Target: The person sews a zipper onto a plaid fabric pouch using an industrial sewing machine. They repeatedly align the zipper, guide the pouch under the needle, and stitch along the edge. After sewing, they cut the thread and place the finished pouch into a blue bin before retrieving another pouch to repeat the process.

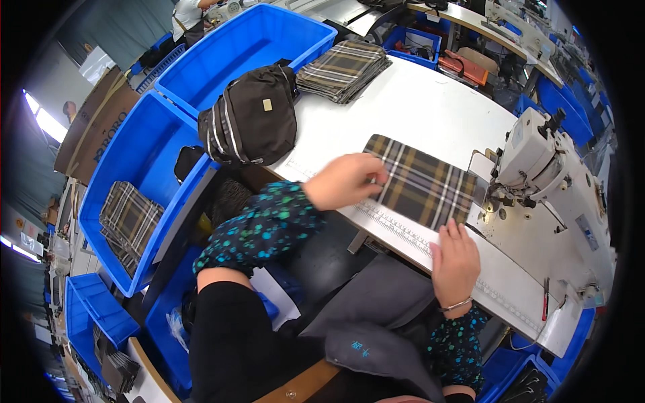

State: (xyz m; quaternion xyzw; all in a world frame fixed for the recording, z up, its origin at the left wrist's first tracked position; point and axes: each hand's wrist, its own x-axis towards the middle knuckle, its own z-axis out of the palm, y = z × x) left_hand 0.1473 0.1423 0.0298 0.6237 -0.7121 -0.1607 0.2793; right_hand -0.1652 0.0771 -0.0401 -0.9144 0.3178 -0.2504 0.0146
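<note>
A brown plaid fabric piece point(420, 181) lies flat on the white sewing table point(430, 107), its right end under the needle of the white sewing machine point(537, 161). My left hand point(344, 180) rests on the piece's left edge, fingers curled against the cloth. My right hand point(455, 258) lies flat at the near edge of the fabric, fingertips on the cloth beside the machine's needle plate. A bracelet circles my right wrist.
A stack of matching plaid pieces point(342, 67) and a black bag point(252, 121) sit at the table's far left. Blue bins point(242, 47) stand to the left, one holding more plaid fabric point(127, 218). A ruler strip point(403, 232) runs along the table's near edge.
</note>
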